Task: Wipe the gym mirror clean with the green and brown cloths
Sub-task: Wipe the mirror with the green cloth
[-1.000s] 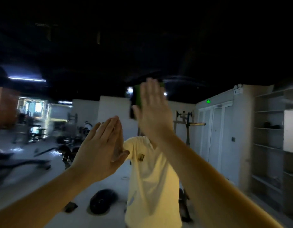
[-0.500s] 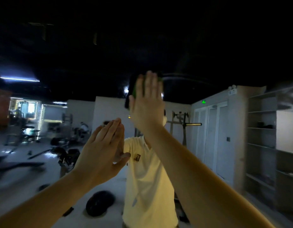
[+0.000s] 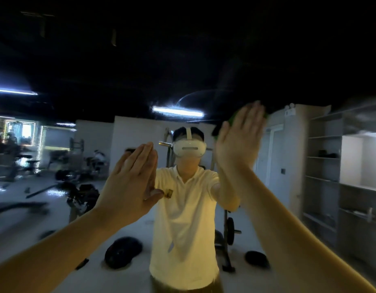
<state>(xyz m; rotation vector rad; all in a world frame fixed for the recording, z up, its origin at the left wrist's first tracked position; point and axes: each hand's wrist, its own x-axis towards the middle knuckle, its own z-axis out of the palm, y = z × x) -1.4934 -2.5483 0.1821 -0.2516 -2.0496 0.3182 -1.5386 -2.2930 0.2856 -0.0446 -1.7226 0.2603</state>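
**Two flat grips on the big mirror**

The right grip is open wide. Its fingers are straight and close together, and the flat palm pushes on the green cloth. The cloth sits between this grip and the mirror. Most of it hides under the palm. Only a green edge peeks out above the thumb side and past the fingertips.

The left grip is lower than the right grip and off to its left, well apart from it. It is open too, with straight fingers side by side and the thumb sticking out at the bottom. It lies flat against the glass. I cannot tell if a brown cloth is under it, because the grip covers that spot.

Between the two grips, the glass shows a person in a pale shirt with a white headset on. Above the grips a long lamp glows under a dark ceiling. Out past the right grip stand gray shelves. Below the left grip a round black weight lies on the floor. Farther left of that grip there are gym machines, but they are dim and blurry.
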